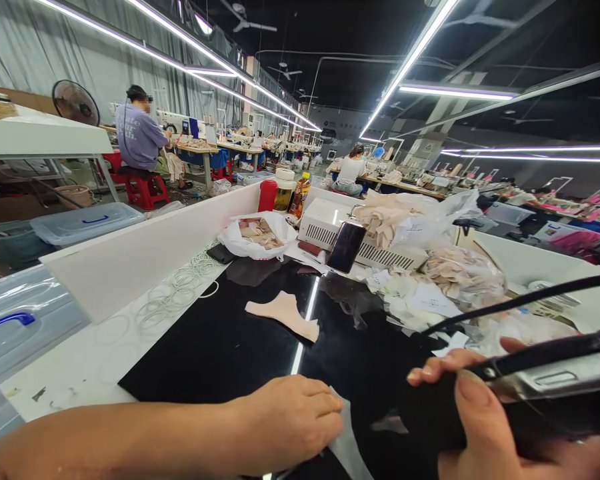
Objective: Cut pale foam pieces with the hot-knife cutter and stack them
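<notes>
Black worktop [215,347]; right hand [485,427] grips tool [555,380], cut off right.

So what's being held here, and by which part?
The right hand grips a black tool with a metal plate around its black body. The left hand holds nothing, resting flat on a pale fabric piece.

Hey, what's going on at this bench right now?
A person at a factory bench presses their left hand flat on a thin pale sheet lying on the glossy black work surface. Their right hand grips a black-handled tool with a metal plate, its black cord trailing off right. A beige curved fabric piece lies apart, further back.
</notes>
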`<action>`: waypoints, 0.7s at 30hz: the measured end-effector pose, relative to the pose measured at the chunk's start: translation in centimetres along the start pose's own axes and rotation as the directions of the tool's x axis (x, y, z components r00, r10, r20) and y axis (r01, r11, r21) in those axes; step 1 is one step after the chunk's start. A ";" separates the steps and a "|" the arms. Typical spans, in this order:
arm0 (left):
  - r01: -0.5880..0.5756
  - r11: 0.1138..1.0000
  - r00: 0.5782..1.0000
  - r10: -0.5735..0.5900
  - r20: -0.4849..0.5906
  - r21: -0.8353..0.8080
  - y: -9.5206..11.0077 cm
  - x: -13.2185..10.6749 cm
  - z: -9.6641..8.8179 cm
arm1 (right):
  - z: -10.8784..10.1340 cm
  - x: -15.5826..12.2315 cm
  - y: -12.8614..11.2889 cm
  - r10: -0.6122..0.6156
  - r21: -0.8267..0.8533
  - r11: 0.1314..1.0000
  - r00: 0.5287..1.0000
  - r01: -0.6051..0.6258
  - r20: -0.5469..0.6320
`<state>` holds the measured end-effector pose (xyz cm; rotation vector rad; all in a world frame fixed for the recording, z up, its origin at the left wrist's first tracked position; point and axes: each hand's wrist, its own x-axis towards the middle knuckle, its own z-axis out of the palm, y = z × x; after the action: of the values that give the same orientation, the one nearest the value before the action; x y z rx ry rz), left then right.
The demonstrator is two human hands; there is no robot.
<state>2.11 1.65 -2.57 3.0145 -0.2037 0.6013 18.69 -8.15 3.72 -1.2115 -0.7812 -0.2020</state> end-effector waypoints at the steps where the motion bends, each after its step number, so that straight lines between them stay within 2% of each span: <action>1: 0.003 1.000 1.000 -0.003 0.010 0.001 0.0 0.0 0.0 | 0.9 -0.3 -0.7 0.100 0.064 0.993 0.995 -0.099 -0.019; 3: 0.007 1.000 1.000 -0.007 0.025 0.012 0.0 0.1 0.0 | 2.0 -0.8 -1.2 0.182 0.157 0.972 0.983 -0.177 -0.018; 10: 0.004 0.998 1.000 -0.003 -0.009 0.058 0.2 0.3 -0.2 | 2.5 -1.1 0.3 0.147 0.247 0.956 0.988 -0.156 0.053; 15: 0.004 0.998 1.000 -0.003 -0.022 0.068 0.3 0.2 0.0 | 2.2 -1.4 0.7 0.117 0.228 0.965 0.991 -0.129 0.063; 21: 0.013 0.998 1.000 -0.011 -0.019 0.066 0.2 0.2 0.1 | 2.2 -1.0 1.0 0.094 0.170 0.981 0.995 -0.095 0.016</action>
<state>2.31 1.37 -2.52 3.0695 -0.1679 0.6477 17.57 -6.10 2.64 -1.0844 -0.7305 -0.0509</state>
